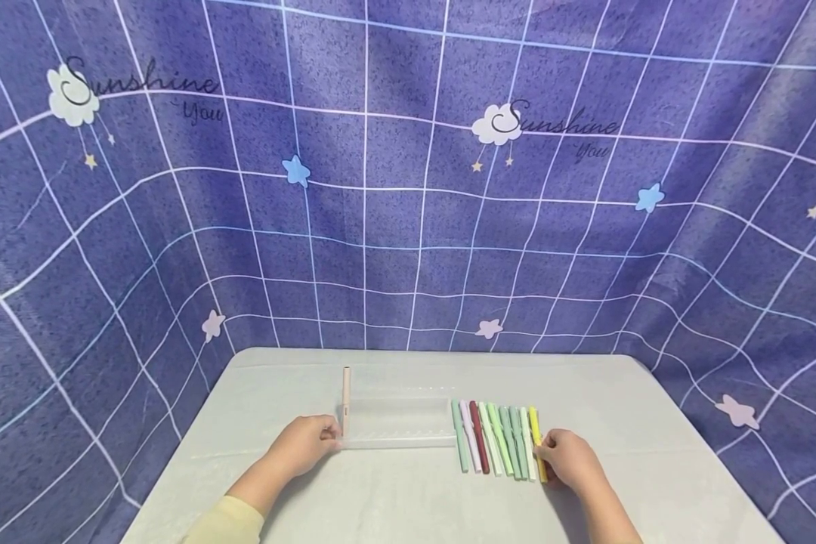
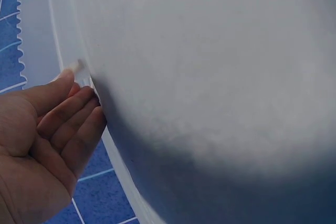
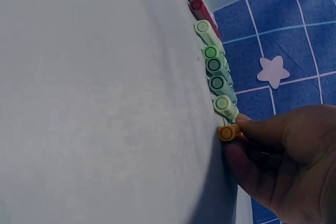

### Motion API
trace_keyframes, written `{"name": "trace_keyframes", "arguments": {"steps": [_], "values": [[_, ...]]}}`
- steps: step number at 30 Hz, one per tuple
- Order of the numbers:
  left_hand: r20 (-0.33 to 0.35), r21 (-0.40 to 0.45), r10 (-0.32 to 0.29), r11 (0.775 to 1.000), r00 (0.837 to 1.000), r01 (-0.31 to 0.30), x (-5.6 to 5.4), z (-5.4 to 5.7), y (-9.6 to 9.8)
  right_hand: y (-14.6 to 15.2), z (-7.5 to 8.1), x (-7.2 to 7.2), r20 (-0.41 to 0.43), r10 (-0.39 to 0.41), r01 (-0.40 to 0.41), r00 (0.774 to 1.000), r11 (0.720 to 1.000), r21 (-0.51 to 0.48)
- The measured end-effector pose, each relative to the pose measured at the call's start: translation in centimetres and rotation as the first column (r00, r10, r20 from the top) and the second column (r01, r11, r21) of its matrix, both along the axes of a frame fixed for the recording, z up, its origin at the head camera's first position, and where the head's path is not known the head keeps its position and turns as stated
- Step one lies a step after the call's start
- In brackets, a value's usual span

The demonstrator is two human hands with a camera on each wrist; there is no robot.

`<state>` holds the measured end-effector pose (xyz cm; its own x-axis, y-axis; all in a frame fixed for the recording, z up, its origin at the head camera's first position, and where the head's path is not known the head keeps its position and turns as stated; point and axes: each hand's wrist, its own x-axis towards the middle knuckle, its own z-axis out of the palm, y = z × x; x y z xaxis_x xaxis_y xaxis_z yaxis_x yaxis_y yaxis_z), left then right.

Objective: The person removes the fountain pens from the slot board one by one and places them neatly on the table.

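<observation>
A clear plastic tray (image 1: pixel 408 441) lies on the table, and one pale pink marker pen (image 1: pixel 346 397) stands along its left end. My left hand (image 1: pixel 304 446) holds the tray's front left corner between thumb and fingers. To the right of the tray, several marker pens lie side by side in a row, among them a dark red pen (image 1: pixel 480 442) and a bright green pen (image 1: pixel 500 438). At the row's right end, my right hand (image 1: pixel 573 458) pinches a yellow marker pen (image 1: pixel 535 425). Its orange-looking round end (image 3: pixel 227 132) shows in the right wrist view.
A pale cover spreads over the table (image 1: pixel 394 499). Behind and on both sides hangs a purple-blue curtain (image 1: pixel 394 211) with a grid, clouds and stars. The tray's scalloped edge (image 2: pixel 21 40) shows in the left wrist view.
</observation>
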<state>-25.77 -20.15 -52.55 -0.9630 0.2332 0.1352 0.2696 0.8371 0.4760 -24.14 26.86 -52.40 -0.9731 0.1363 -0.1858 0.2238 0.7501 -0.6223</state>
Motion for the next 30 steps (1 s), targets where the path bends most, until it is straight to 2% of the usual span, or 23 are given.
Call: {"name": "trace_keyframes", "arguments": {"steps": [7, 14, 19, 24, 30], "values": [[-0.02, 0.007, -0.011, 1.0, 1.0, 0.011, 0.1, -0.1, 0.0, -0.5, 0.7, 0.1, -0.019, 0.04, -0.036, 0.999, 0.98, 0.195], [-0.022, 0.012, -0.014, 1.0, 1.0, 0.014, 0.3, 0.0, 0.0, -0.2, 1.3, 0.0, -0.002, 0.049, -0.047, 0.999, 0.967, 0.252], [-0.023, 0.012, -0.011, 1.0, 1.0, 0.012, 0.4, 0.2, 0.0, 0.0, 1.7, -0.9, -0.075, 0.054, -0.028, 0.996, 0.948, 0.317], [-0.009, 0.016, -0.007, 1.0, 1.0, 0.007, 0.5, 0.2, -0.1, -1.2, 1.8, -2.1, -0.201, 0.104, -0.046, 0.974, 0.96, 0.276], [0.001, 0.012, 0.0, 1.0, 1.0, 0.0, 0.3, 0.2, -0.1, -5.0, 2.0, -3.2, -0.335, 0.168, -0.129, 0.927, 0.982, 0.135]]}}
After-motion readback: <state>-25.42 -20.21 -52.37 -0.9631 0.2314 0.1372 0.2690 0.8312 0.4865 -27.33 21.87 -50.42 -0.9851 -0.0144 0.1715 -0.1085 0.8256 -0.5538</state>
